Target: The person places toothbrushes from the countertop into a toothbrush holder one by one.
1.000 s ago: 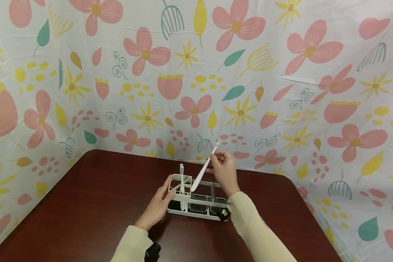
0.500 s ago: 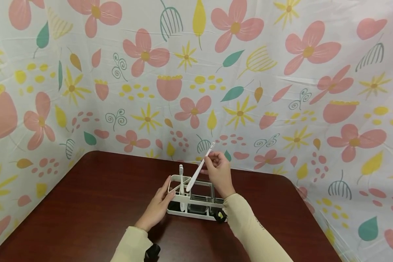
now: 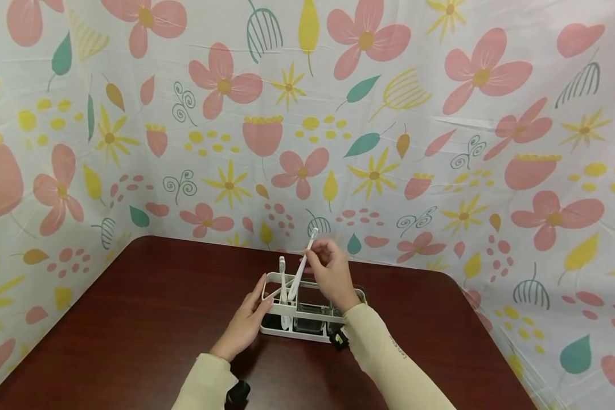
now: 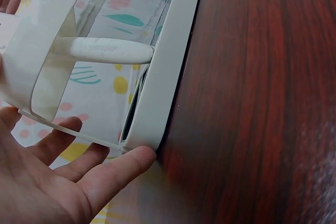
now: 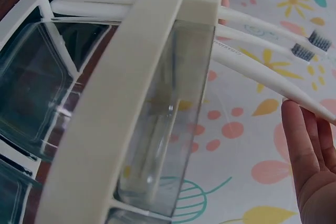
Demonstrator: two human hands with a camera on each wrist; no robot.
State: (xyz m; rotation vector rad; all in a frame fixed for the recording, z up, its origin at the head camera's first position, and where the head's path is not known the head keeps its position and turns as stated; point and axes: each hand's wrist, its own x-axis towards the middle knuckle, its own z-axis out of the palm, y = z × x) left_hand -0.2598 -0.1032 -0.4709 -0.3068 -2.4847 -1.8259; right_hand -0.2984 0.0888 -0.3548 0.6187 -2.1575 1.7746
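Observation:
My right hand (image 3: 332, 273) pinches a white toothbrush (image 3: 298, 276) near its head, bristle end up and tilted. Its handle's lower end overlaps the upper frame of a white toothbrush holder (image 3: 307, 337), beside the divided left compartments. In the right wrist view, the held toothbrush (image 5: 262, 74) slants across, and two other toothbrushes (image 5: 257, 40) with dark bristles stand in the holder, their handles reaching its base. My left hand (image 3: 242, 327) grips the holder's left end, thumb at the front. In the left wrist view, fingertips (image 4: 142, 156) touch the base's corner.
Clear cups (image 3: 308, 326) sit in the holder's middle and right sections. The holder stands on a dark red-brown wooden table (image 3: 148, 319). A flower-printed cloth (image 3: 415, 125) hangs behind the table and along its sides.
My right hand has moved left with the toothbrush, bringing its lower end from above the middle section to the left compartments. The brush stands more upright. My left hand and the holder have stayed put.

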